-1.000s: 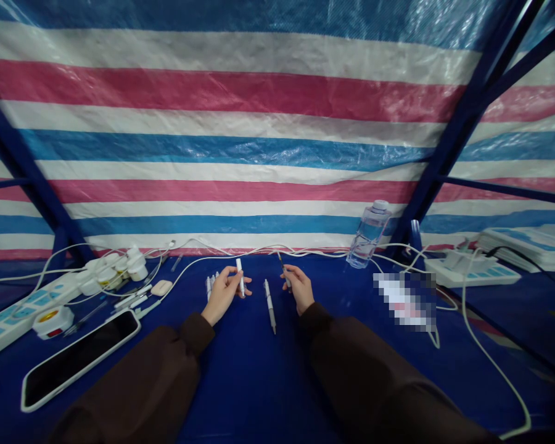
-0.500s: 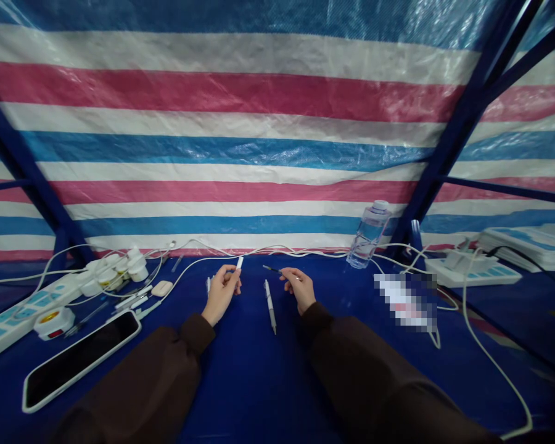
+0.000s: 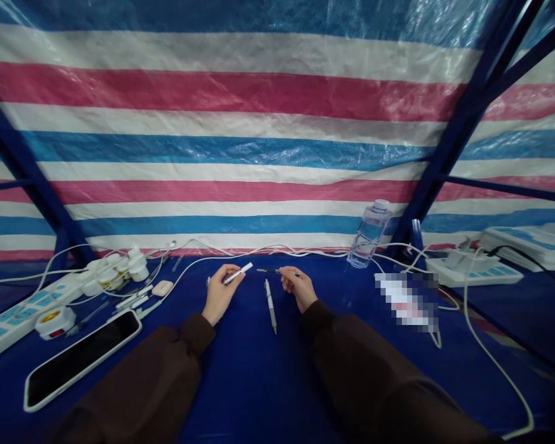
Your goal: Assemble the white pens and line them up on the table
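My left hand (image 3: 221,293) is closed on a white pen barrel (image 3: 238,272), which slants up to the right. Facing it, my right hand (image 3: 298,287) pinches a thin dark pen refill (image 3: 271,271), its free end pointing left toward the barrel. A small gap separates the two parts. On the blue table between my hands lies a white and grey pen (image 3: 271,306), its tip toward me. Part of another pen shows just behind my left hand, mostly hidden.
At left are a phone (image 3: 81,361), a power strip (image 3: 32,308) with plugs, loose pens and a beige case (image 3: 162,288). A clear bottle (image 3: 369,234) stands at the back right, near another power strip (image 3: 478,272). White cables run along the back.
The white barrel in my left hand has tilted from nearly upright toward the right. The refill in my right hand is now more level and has shifted slightly left.
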Demonstrator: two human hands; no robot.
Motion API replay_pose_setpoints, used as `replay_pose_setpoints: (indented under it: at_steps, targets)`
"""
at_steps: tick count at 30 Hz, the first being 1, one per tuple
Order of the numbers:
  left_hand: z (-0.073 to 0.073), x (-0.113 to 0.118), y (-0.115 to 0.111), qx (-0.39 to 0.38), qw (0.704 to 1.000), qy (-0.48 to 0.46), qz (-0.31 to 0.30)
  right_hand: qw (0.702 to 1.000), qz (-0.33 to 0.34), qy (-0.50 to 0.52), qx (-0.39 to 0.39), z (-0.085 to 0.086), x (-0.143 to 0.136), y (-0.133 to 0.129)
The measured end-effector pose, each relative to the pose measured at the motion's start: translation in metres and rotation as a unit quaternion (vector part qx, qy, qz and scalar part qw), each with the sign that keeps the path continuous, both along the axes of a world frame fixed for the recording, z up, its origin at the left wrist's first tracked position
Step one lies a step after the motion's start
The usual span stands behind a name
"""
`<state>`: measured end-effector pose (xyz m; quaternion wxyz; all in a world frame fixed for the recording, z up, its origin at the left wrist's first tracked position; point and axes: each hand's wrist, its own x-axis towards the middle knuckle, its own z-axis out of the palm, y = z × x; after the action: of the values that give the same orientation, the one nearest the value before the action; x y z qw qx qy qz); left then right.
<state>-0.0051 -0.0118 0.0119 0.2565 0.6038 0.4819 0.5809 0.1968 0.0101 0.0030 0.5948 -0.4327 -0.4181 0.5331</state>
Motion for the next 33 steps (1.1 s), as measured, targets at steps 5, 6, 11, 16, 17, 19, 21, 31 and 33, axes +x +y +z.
replay_pose_setpoints:
  at_steps: [5,6,11,16,17,19,21,31,33]
  targets:
    - [-0.0041,-0.0017,0.0029,0.001,1.000,0.026,-0.008,0.998,0.032,0.048,-0.022,0.0010,0.0029,0.0020]
    - [-0.0047,-0.0019,0.0032,0.001,0.999,0.032,-0.008,0.998,0.037,0.053,-0.024,0.0018,0.0035,0.0016]
    - [-0.0043,-0.0022,0.0026,-0.001,0.998,0.061,-0.012,0.997,0.043,0.049,-0.030,0.0034,0.0040,0.0002]
    - [-0.0001,-0.0002,-0.0006,-0.002,0.996,0.085,-0.015,0.998,0.041,0.040,-0.033,0.0017,0.0024,0.0009]
    - [0.0004,0.0001,-0.0012,0.000,0.996,0.089,-0.014,0.998,0.043,0.037,-0.032,0.0015,0.0022,0.0011]
    - [0.0004,0.0006,-0.0019,0.008,0.995,0.099,-0.015,0.998,0.049,0.026,-0.032,0.0013,0.0021,0.0014]
    - [-0.0004,0.0007,-0.0024,0.018,0.994,0.109,-0.015,0.998,0.061,0.015,-0.033,0.0014,0.0022,0.0018]
    - [0.0006,0.0027,-0.0050,0.009,0.993,0.101,-0.057,0.994,0.103,-0.019,-0.022,-0.0018,0.0002,0.0030]
    - [0.0015,0.0035,-0.0056,0.001,0.993,0.100,-0.065,0.995,0.099,-0.029,-0.017,-0.0017,-0.0003,0.0022]
